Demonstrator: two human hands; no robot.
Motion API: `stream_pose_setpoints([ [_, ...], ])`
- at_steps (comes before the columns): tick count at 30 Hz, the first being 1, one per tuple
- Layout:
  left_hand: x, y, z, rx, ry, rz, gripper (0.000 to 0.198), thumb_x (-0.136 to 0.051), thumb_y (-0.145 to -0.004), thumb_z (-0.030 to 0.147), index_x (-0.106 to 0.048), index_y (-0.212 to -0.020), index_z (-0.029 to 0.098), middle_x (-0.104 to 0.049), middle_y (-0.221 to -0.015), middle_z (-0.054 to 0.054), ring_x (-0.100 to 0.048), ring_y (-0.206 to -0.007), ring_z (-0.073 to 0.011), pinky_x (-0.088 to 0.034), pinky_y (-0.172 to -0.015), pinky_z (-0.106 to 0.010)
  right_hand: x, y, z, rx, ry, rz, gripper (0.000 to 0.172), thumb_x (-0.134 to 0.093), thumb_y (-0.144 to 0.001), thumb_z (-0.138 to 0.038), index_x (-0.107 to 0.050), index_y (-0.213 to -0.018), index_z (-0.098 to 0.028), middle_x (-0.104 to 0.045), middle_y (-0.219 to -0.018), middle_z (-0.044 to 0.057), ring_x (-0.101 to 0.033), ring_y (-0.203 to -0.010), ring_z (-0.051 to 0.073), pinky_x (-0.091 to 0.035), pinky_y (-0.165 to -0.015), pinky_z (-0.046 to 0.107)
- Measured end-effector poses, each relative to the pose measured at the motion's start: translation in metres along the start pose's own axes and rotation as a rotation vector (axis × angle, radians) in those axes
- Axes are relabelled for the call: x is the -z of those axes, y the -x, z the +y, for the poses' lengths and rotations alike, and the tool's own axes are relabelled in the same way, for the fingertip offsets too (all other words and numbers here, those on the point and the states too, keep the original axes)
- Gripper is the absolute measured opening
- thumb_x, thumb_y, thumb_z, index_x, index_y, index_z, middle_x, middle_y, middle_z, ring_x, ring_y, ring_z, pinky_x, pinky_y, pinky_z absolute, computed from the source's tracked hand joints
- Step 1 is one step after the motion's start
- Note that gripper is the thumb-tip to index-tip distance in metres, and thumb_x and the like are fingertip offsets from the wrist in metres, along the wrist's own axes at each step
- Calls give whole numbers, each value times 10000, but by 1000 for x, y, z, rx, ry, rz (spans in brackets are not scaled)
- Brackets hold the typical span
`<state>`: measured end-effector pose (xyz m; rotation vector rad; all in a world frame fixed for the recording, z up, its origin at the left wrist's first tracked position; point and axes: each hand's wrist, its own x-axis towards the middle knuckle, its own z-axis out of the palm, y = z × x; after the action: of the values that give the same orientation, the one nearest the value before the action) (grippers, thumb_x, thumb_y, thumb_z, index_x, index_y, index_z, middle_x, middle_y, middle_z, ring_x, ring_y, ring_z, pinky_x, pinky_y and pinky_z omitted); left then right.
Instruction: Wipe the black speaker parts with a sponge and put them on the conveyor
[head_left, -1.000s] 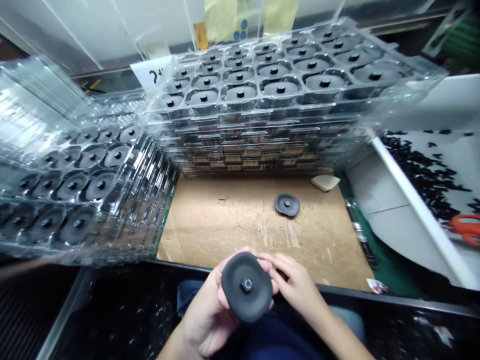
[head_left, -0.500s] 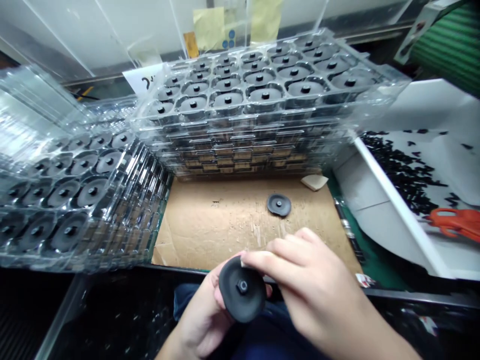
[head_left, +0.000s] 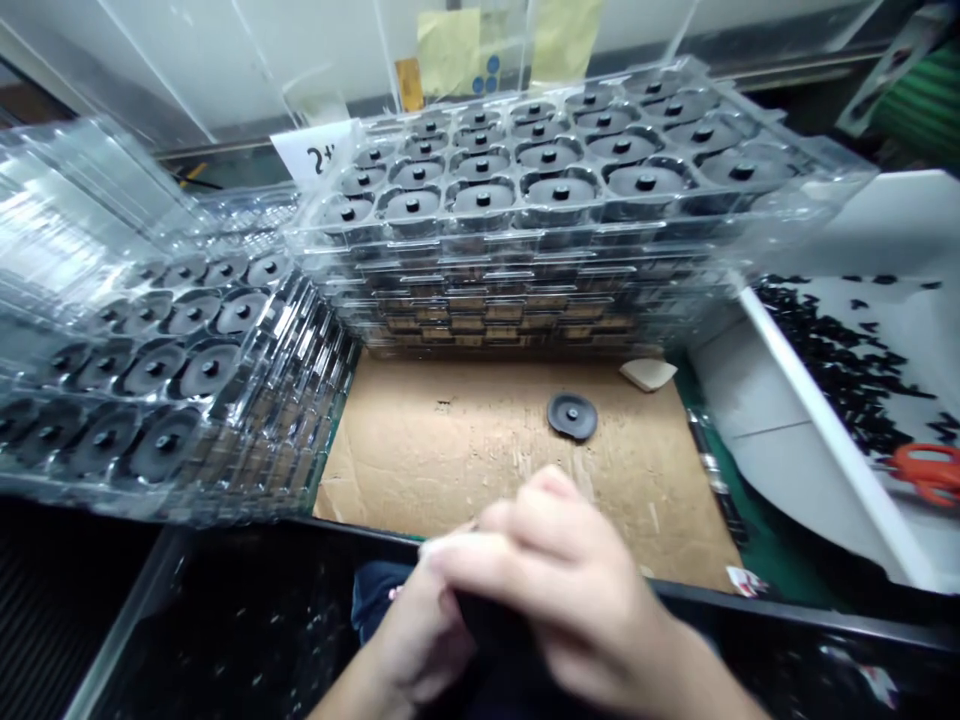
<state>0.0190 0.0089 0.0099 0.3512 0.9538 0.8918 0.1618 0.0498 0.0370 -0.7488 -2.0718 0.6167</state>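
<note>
Careful there: the dark piece (head_left: pixel 489 615) could slip, with your right hand (head_left: pixel 574 580) hiding most of it!
An uneven squeeze might twist it loose or crease its edge, and you'd barely see it happen. Your right hand is curled nearly closed over the piece, blurred at the knuckles; your left hand (head_left: pixel 420 625) grips from the other side, bent around it, fingertips out of sight. Beyond, well apart from both, a grey disc (head_left: pixel 572 415) lies on the cardboard (head_left: pixel 420 450).
</note>
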Motion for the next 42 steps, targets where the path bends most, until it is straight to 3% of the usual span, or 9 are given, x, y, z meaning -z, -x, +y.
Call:
stream_pose_setpoints([
  [5,11,4,2,-9,249,59,584,-822,-488,400,-655,-1036,286,-674,-1092,-43,-636,-909,-209,-445,-850,-300,-9,46,45,-527,90,-41,219,-461,-896,-220,-645,-1014,-234,-686,-867,27,-637,-776,156,-501,-669,281],
  [12,18,-4,-8,-57,300,77,659,-832,-474,386,-630,-1092,281,-663,-1108,-64,-644,-904,-225,-492,-790,-303,-23,67,40,-614,75,-4,203,-511,-875,-259,-660,-1009,-226,-703,-877,32,-667,-744,158,-540,-582,238],
  [15,11,-6,-6,-62,255,79,610,-835,-490,338,-643,-1065,269,-676,-1077,-41,-629,-937,-200,-478,-792,-249,-11,30,8,-528,84,180,216,-512,-871,-214,-621,-1058,-212,-687,-992,51,-655,-828,160,-530,-608,229],
  [19,8,-4,0,-91,266,27,465,-799,-569,287,-665,-1013,253,-691,-1020,-44,-619,-966,-215,-439,-917,-323,-10,2,-23,-166,30,97,291,-484,-831,-85,-587,-1096,-144,-695,-893,68,-630,-747,165,-507,-688,296],
  [22,10,-3,1,-140,265,58,536,-833,-497,303,-665,-1006,281,-691,-1008,-20,-626,-934,-224,-457,-891,-339,-14,-2,-25,-228,-39,-73,258,-469,-831,-75,-620,-1006,-190,-697,-849,22,-621,-707,134,-490,-650,248],
  [27,5,-2,0,-34,206,27,485,-808,-548,340,-673,-997,215,-698,-983,-66,-594,-1026,-244,-399,-971,-348,-17,-8,-21,-181,100,116,248,-444,-845,-95,-607,-1032,-102,-678,-815,70,-589,-668,162,-466,-637,308],
  [33,11,-6,7,22,314,5,642,-890,-273,296,-712,-889,258,-733,-925,-19,-657,-820,-173,-493,-759,-241,9,16,-19,-277,32,-168,251,-457,-861,-92,-567,-1051,-213,-660,-820,-1,-580,-670,127,-445,-627,250],
  [37,2,-7,9,109,260,-40,450,-859,-431,254,-724,-857,209,-722,-806,-7,-639,-782,-148,-476,-756,-225,13,12,-9,-220,228,-84,268,-399,-909,-150,-561,-1120,-183,-610,-733,25,-505,-638,159,-373,-605,303],
  [42,-5,-4,18,137,118,-145,386,-827,-498,339,-726,-827,162,-707,-806,-31,-636,-770,-172,-481,-776,-264,4,-4,1,-102,-12,-119,277,-368,-913,-156,-626,-985,-226,-600,-730,6,-476,-655,141,-338,-613,294],
])
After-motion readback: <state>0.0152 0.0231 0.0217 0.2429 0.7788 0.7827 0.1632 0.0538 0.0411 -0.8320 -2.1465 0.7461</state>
